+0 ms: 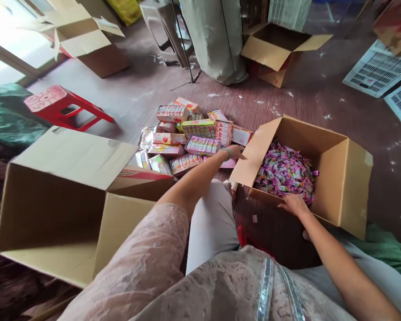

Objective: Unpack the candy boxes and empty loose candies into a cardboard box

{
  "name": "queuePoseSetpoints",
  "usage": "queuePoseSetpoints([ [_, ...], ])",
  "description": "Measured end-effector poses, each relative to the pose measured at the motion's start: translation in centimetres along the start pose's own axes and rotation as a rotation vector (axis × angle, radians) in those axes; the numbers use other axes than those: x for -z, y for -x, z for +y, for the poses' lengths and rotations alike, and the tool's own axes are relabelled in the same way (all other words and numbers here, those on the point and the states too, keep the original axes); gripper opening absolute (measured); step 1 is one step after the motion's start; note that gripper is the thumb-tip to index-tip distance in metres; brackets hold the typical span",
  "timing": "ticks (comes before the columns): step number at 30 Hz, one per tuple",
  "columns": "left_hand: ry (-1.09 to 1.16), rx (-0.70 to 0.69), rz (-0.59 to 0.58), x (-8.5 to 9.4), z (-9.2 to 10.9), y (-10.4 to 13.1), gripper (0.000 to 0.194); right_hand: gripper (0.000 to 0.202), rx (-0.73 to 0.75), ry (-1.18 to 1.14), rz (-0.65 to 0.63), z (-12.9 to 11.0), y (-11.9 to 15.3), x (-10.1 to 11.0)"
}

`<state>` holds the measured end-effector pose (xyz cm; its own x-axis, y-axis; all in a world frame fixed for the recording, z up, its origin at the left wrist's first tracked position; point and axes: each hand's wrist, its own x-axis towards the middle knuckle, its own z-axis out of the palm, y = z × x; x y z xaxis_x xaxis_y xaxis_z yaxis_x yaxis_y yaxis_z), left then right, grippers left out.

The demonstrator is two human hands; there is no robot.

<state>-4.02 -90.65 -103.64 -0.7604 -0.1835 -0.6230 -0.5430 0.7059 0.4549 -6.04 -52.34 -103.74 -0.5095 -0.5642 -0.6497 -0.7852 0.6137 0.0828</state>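
Note:
An open cardboard box [329, 178] on the floor in front of me holds a heap of small wrapped sweets [285, 171] in pink, purple and green. My right hand [294, 204] is closed over the near rim of this box, fingers on the sweets' side. My left hand [234, 152] is stretched out at the outer edge of the box's left flap [254, 154], fingers extended. Whether it touches the flap cannot be made out. Just behind and left of it lies a pile of small retail packs [203, 145] in pink, orange and yellow-green.
A large open carton [50, 209] lies at my left, beside a red stool [65, 104]. Further off are another open carton [270, 53], a grey wrapped bundle [217, 40], a grey plastic stool [167, 31] and a carton near the doorway [90, 44]. White crates [381, 67] stand far right.

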Motion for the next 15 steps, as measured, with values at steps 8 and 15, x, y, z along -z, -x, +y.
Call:
queuePoseSetpoints([
  [8, -0.338, 0.134, 0.074, -5.9, -14.1, -4.4, 0.095, 0.022, 0.08, -0.032, -0.097, 0.4, 3.2, -0.8],
  [15, -0.426, 0.118, 0.184, -10.7, -14.9, -3.4, 0.052, 0.018, 0.066, -0.007, -0.113, 0.6, 4.1, -0.5],
])
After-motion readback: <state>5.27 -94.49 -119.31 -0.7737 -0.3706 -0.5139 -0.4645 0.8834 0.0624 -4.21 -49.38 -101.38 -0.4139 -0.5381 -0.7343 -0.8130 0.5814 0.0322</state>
